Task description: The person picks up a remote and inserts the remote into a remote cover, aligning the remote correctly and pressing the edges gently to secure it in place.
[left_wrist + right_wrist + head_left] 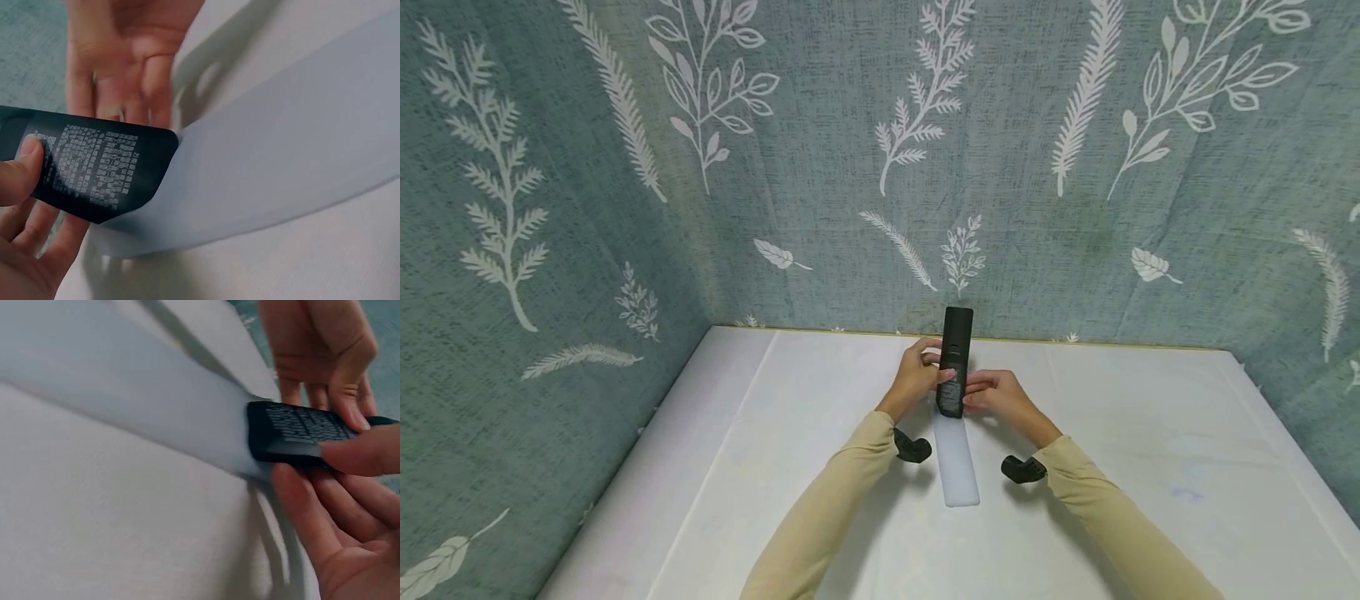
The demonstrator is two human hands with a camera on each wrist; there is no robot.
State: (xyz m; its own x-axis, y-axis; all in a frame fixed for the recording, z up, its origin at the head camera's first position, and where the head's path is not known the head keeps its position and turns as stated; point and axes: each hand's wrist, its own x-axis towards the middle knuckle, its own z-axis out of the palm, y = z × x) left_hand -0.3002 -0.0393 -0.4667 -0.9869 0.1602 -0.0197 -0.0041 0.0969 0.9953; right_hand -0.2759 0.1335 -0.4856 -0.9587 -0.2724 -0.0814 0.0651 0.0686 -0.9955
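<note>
The left hand grips a slim black device near the far edge of the white table, its thumb lying on the printed label. The right hand grasps the device's other long side — thumb at the edge, fingers below. A pale, translucent strip meets the device's near end — whether it encloses it cannot be told.

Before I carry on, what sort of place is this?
Probably an indoor tabletop workspace, perhaps screened off for recording: teal, white-leaf-printed cloth hangs behind and beside a flat white table, and two black, curved wrist-worn devices are visible.
</note>
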